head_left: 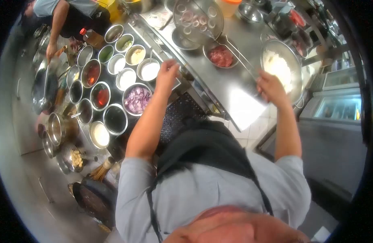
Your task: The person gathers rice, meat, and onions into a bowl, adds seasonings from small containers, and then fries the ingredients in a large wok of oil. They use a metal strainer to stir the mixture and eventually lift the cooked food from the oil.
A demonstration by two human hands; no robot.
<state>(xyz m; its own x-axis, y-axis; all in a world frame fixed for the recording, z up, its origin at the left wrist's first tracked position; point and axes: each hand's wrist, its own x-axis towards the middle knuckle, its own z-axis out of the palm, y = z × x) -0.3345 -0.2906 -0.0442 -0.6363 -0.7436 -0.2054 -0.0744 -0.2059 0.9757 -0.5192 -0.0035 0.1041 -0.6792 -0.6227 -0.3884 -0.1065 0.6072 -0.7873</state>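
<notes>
My right hand [271, 87] is closed around the end of the long wire handle of a strainer [214, 32]. Pale ring-like slices [199, 20] show in the strainer, which is over a metal bowl [184, 40]. Beside its handle sits a bowl of raw red meat [221, 56]. My left hand [167, 73] is raised near a bowl of white powder [148, 69], fingers loosely bent and nothing visible in them. Just below that wrist is a bowl of sliced purple onion [137, 99].
Several metal bowls of sauces and seasonings crowd the left, including a red liquid [101, 97]. A large colander [298, 69] with white food stands at right on the steel counter [231, 87]. At upper left, another person's arm [57, 28] reaches toward a wok [42, 91].
</notes>
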